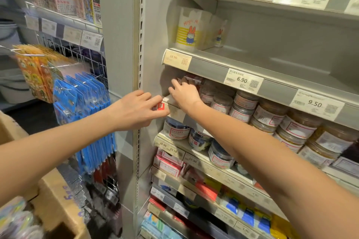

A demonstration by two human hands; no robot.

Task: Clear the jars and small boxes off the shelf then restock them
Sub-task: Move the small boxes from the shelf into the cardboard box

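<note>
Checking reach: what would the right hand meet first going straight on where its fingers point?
Likely the small red-and-white packs just ahead of the right hand; depth is unclear, so the shelf's side panel may be nearer.

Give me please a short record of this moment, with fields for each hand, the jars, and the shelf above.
left hand: grips the near end of a white box with a red mark
right hand: fingers straight, reaching over that box toward small packs deeper in the shelf
jars: clear, labelled, stacked in layers to the right of the hands
shelf above: rabbit-print carton at its left end
lower left: cardboard box
</note>
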